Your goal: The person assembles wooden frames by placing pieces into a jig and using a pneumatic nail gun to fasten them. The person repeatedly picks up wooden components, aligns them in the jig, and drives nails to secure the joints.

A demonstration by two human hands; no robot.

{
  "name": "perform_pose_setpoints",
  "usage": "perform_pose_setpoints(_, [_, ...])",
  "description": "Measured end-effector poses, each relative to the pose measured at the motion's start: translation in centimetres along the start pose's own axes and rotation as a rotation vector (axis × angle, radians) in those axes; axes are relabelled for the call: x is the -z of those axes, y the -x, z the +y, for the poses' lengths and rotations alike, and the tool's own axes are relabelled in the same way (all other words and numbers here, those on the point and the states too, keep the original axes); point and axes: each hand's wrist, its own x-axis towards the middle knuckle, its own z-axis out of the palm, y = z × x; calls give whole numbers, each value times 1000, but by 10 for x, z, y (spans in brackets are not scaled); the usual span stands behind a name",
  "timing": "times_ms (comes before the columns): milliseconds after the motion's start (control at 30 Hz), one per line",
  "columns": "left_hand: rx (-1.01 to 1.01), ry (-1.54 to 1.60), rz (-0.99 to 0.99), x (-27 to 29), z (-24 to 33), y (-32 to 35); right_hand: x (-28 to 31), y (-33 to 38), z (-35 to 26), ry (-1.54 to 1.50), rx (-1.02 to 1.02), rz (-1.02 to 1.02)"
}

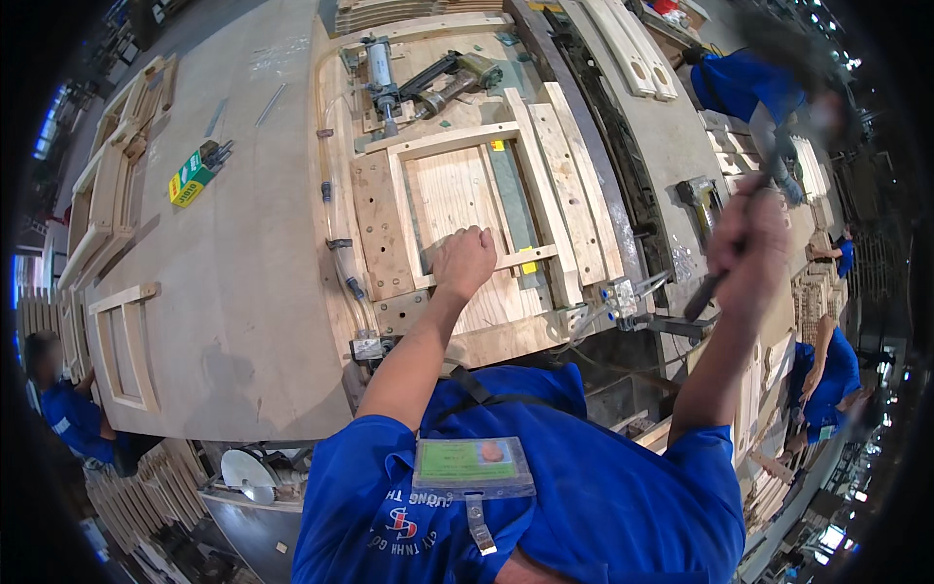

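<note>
1. On the desk (pixel 224 292), a wooden assembly jig (pixel 379 234) carries a rectangular wooden frame (pixel 457 146) with a pale panel (pixel 452 190) seated inside it.
2. Left hand (pixel 464 261): clenched into a loose fist, knuckles up, pressing down on the lower rail of the frame, touching the wood at the panel's lower edge.
3. Right hand (pixel 749 243): raised well above the desk to the right of the jig, blurred, fingers closed around the dark handle of a hammer (pixel 715 282). The head of the tool is smeared by motion blur and cannot be made out.
4. At the far end of the jig, a pneumatic cylinder (pixel 381 73) stands beside a nail gun (pixel 452 83) lying on its side.
5. Clear hoses (pixel 336 224) run along the left edge of the jig down to a fitting near the front corner.
6. A green and yellow box (pixel 190 178) lies on the desk well to the left of the jig; a finished frame (pixel 125 346) lies nearer the left front edge.
7. Other people in blue shirts (pixel 739 83) work at the far right.
</note>
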Motion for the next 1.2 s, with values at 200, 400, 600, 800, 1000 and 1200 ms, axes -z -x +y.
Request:
perform_pose_setpoints(200, [36, -8, -27, -3, -4, 1, -15, 44, 33, -133, 629, 10])
perform_pose_setpoints(400, [-11, -6, -31, 1, 2, -2, 12, 182, 208, 608, -437, -228])
perform_pose_setpoints(600, [-10, 6, 5, -4, -11, 2, -18, 104, 74, 191, -106, -86])
perform_pose_setpoints(800, [-16, 50, 2, -2, -4, 2, 5, 157, 194, 569, 120, -153])
perform_pose_setpoints(1000, [24, 97, -17, -4, -9, -2, -8, 75, 172, 657, -85, -301])
perform_pose_setpoints(1200, [34, 126, -19, -1, -13, -1, -129, -65, -1, -62, 344, -265])
